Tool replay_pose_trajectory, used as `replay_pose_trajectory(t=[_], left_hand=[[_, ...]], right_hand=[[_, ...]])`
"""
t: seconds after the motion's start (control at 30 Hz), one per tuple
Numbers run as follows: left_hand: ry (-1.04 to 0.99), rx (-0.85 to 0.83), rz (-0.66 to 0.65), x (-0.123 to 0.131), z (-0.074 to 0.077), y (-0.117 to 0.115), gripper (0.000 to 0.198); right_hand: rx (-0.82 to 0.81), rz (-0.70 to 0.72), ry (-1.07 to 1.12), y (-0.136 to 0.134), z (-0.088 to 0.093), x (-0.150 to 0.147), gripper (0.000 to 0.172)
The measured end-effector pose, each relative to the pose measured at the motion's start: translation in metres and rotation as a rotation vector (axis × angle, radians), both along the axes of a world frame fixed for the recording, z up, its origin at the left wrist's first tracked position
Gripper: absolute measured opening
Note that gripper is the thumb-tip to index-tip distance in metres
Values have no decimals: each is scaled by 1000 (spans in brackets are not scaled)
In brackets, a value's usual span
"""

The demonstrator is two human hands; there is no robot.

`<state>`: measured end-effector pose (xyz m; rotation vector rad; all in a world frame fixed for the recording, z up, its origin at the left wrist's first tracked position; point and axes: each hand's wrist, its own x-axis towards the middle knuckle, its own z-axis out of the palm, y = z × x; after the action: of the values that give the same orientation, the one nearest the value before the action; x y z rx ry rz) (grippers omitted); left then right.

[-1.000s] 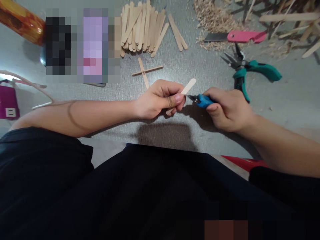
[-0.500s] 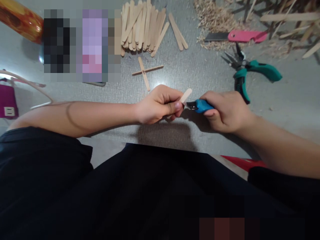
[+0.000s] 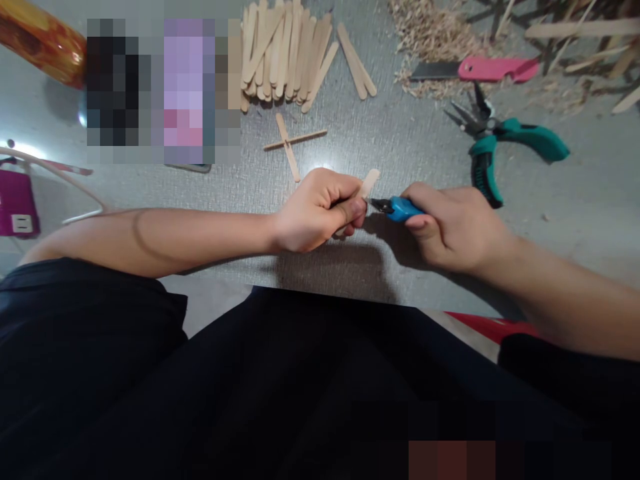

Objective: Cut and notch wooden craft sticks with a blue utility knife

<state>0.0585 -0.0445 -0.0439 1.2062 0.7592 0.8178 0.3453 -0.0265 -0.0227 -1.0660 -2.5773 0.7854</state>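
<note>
Pinched between the thumb and fingers of my left hand (image 3: 325, 210) is a wooden craft stick (image 3: 369, 183), its rounded end pointing up and right. My right hand (image 3: 453, 223) is closed around a blue-handled cutting tool (image 3: 404, 209). The tool's dark metal tip points left, close beside the stick and my left fingertips; whether they touch is too small to tell. Above my left hand, two sticks joined as a cross (image 3: 287, 141) lie on the grey table (image 3: 230, 193).
Many craft sticks (image 3: 285, 53) lie in a pile at the top, with a pair (image 3: 357, 61) beside it. Green-handled pliers (image 3: 533, 139), a pink-handled knife (image 3: 497, 69) and wood shavings (image 3: 435, 33) lie at upper right. A purple object (image 3: 19, 200) and a white cable are at far left.
The stick's tip and the left fingers have shifted slightly left and up. The blue tool's tip has risen a little beside the stick.
</note>
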Motion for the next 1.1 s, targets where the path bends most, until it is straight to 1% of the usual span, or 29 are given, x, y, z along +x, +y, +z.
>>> replay_pose_trajectory(t=[0.13,0.2,0.27,0.4,0.47,0.6,0.63,0.7,0.83,0.97,1.03,1.07,1.1], left_hand=[[-1,-4,14,0,-1,1,62],[-6,-19,31,0,-1,3,61],[-22,-38,27,-1,-1,5,63],[-47,-83,-25,-4,2,10,68],[-44,-99,-34,-4,4,12,69],[-61,-113,-63,-5,6,14,68],[-67,-114,-74,-5,6,14,68],[-77,-110,-87,-5,6,15,68],[-84,-98,-96,-5,4,17,70],[-78,-98,-107,-5,3,18,71],[-91,-113,-95,-5,2,18,71],[-100,-123,-88,-5,2,18,70],[-108,-132,-82,-5,1,18,69]], right_hand=[[-38,-19,-18,1,8,-4,64],[-107,-21,6,4,12,-5,65],[-219,-14,62,9,16,-6,68],[-452,-29,203,16,21,-5,74],[-582,-41,252,17,21,-4,73],[-892,-57,350,18,19,-2,69],[-951,-48,366,18,18,-2,69],[-1018,-32,376,20,18,-2,71],[-1038,-35,366,24,17,-1,74],[-984,-40,396,21,16,0,75],[-903,-57,436,18,14,-1,75],[-817,-80,446,16,13,-1,74],[-694,-102,432,15,11,-1,72]])
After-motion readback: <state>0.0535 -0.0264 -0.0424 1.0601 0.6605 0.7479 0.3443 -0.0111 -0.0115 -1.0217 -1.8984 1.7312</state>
